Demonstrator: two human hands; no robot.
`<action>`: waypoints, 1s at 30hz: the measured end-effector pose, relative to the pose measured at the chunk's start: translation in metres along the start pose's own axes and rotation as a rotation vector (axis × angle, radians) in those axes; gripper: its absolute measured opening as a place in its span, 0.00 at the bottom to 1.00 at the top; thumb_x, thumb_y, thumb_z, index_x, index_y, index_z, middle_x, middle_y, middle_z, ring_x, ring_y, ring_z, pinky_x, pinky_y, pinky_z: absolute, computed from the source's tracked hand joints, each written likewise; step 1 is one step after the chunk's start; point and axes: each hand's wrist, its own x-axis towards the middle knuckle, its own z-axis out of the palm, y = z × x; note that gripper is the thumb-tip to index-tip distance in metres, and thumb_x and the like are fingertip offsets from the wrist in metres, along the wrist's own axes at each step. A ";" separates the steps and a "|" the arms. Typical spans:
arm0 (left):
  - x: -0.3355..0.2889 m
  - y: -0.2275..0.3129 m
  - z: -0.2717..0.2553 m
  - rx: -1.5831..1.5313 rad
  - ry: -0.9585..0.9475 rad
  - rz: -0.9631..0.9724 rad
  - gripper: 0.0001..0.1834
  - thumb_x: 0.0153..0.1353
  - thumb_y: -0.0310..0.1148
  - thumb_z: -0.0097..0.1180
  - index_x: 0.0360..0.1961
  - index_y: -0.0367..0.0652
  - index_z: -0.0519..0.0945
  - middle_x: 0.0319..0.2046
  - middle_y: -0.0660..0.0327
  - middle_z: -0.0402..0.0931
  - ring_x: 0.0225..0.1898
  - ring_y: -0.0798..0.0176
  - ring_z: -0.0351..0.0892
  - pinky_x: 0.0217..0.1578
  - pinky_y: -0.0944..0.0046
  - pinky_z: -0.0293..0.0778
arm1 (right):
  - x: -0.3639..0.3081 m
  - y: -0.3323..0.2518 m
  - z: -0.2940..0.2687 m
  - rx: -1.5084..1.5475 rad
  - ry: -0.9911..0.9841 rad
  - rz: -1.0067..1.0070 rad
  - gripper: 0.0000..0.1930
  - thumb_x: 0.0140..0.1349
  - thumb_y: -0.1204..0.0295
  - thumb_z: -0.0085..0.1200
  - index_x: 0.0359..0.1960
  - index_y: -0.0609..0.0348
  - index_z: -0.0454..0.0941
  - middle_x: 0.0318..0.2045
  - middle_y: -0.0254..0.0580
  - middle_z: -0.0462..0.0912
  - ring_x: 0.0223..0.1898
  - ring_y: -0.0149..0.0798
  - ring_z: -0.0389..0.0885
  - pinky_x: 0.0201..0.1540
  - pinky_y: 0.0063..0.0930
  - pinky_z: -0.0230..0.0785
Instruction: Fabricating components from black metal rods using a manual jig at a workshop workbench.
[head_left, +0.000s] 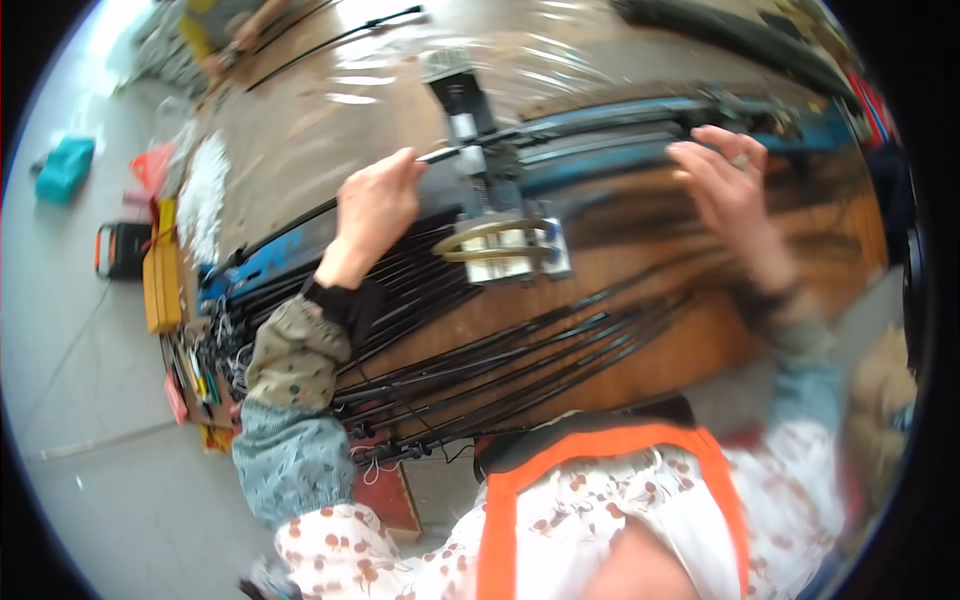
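Note:
My left hand [375,205] is closed around a thin black rod [300,215] that runs from the lower left up toward a small metal machine [495,200] on the workbench. The rod's tip lies at the machine's clamp. My right hand [730,180] hovers, blurred, with fingers spread over the blue metal rail [620,125] to the right of the machine; whether it touches the rail is unclear. A bundle of several more black rods [520,345] lies across the wooden bench [690,350] in front of me.
A brass-coloured handle [495,235] sits on the machine's front. Clear plastic sheet [420,70] covers the far bench. Small tools and yellow items [165,265] crowd the left bench edge. A teal box [65,168] lies on the grey floor. Another person [225,30] is at top left.

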 end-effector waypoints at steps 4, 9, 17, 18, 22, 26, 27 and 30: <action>0.007 0.006 0.002 0.023 -0.032 -0.004 0.10 0.69 0.38 0.51 0.34 0.44 0.75 0.29 0.48 0.79 0.34 0.38 0.78 0.32 0.45 0.72 | -0.009 -0.019 0.004 0.088 0.020 0.063 0.14 0.58 0.69 0.61 0.46 0.54 0.83 0.37 0.33 0.86 0.46 0.40 0.79 0.51 0.36 0.60; 0.007 0.008 0.004 -0.005 -0.018 0.020 0.10 0.69 0.37 0.50 0.33 0.43 0.74 0.29 0.48 0.78 0.35 0.37 0.77 0.32 0.45 0.71 | -0.012 -0.035 0.016 0.210 0.010 0.057 0.17 0.55 0.67 0.63 0.47 0.54 0.82 0.36 0.33 0.85 0.45 0.39 0.79 0.50 0.35 0.59; 0.003 0.004 0.011 0.013 0.046 0.046 0.07 0.69 0.34 0.51 0.34 0.43 0.73 0.27 0.45 0.77 0.33 0.36 0.77 0.30 0.44 0.70 | 0.007 -0.058 0.052 0.646 -0.076 0.033 0.11 0.59 0.72 0.61 0.42 0.59 0.78 0.33 0.42 0.80 0.41 0.47 0.77 0.44 0.39 0.68; 0.001 0.003 0.010 0.037 0.081 0.066 0.07 0.69 0.33 0.51 0.34 0.43 0.73 0.27 0.45 0.77 0.33 0.36 0.76 0.30 0.44 0.70 | 0.006 -0.056 0.055 0.701 -0.030 0.011 0.10 0.60 0.72 0.60 0.43 0.60 0.78 0.32 0.44 0.78 0.38 0.48 0.76 0.42 0.40 0.68; 0.011 -0.007 0.022 0.173 0.171 0.244 0.07 0.69 0.34 0.51 0.35 0.44 0.74 0.28 0.49 0.77 0.31 0.42 0.78 0.29 0.48 0.71 | 0.010 -0.038 0.050 0.720 -0.151 0.104 0.13 0.62 0.65 0.61 0.41 0.62 0.80 0.32 0.48 0.78 0.35 0.50 0.76 0.39 0.39 0.70; -0.002 -0.085 -0.004 0.425 0.354 0.379 0.05 0.67 0.34 0.55 0.43 0.51 0.78 0.32 0.62 0.79 0.36 0.54 0.81 0.34 0.54 0.75 | -0.024 -0.055 -0.016 0.122 -0.613 -0.188 0.14 0.44 0.59 0.64 0.22 0.54 0.74 0.26 0.37 0.76 0.35 0.42 0.74 0.42 0.39 0.66; -0.004 -0.083 -0.008 0.435 0.352 0.360 0.05 0.67 0.34 0.55 0.43 0.51 0.78 0.32 0.62 0.79 0.36 0.54 0.81 0.34 0.54 0.75 | -0.053 -0.072 -0.024 0.132 -0.695 -0.236 0.10 0.44 0.64 0.61 0.22 0.52 0.73 0.24 0.34 0.74 0.35 0.39 0.73 0.40 0.35 0.66; -0.028 -0.052 -0.020 0.635 0.514 0.325 0.09 0.64 0.32 0.58 0.45 0.53 0.79 0.40 0.62 0.78 0.45 0.55 0.77 0.45 0.54 0.70 | -0.098 -0.094 -0.030 0.233 -0.520 -0.297 0.07 0.44 0.70 0.56 0.25 0.53 0.72 0.23 0.33 0.69 0.33 0.37 0.72 0.36 0.30 0.66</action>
